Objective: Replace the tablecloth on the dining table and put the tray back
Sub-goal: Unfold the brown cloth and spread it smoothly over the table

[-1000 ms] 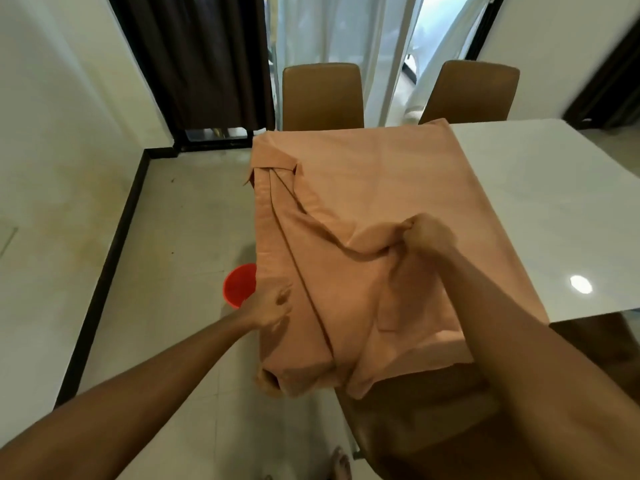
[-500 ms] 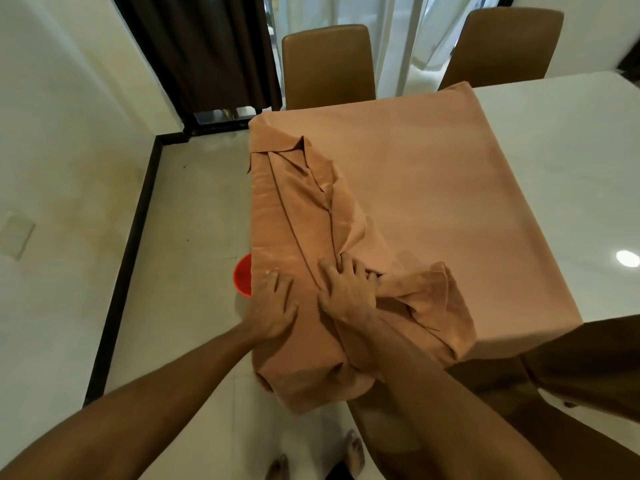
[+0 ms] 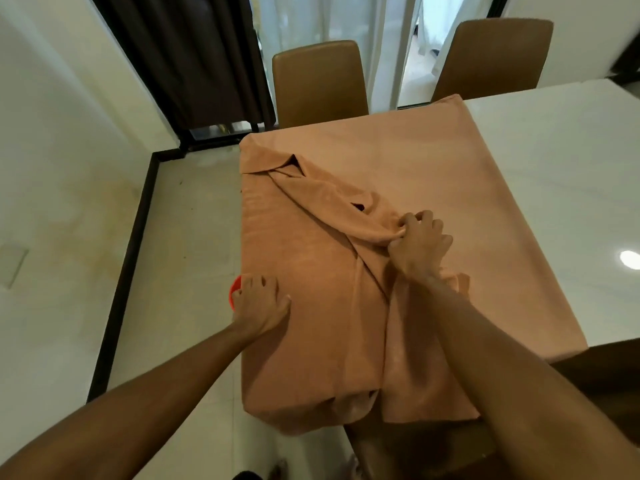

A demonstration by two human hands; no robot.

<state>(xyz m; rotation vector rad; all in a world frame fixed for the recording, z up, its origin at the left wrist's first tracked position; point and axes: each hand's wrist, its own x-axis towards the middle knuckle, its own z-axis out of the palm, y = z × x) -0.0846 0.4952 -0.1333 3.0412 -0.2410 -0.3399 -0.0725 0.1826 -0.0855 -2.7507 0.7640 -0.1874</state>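
The peach tablecloth [image 3: 433, 161] covered the white tabletop's [image 3: 561, 174] left part. The left hand [image 3: 259, 306] pressed its left edge with spread fingers; the right hand's [image 3: 419, 247] curled fingers pinched a fold.

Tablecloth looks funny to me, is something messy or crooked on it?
Yes. The cloth is bunched into a slanting ridge of folds from the far left corner to where the right hand pinches it, not flat. It covers only the left part of the table; the white top at right is bare.
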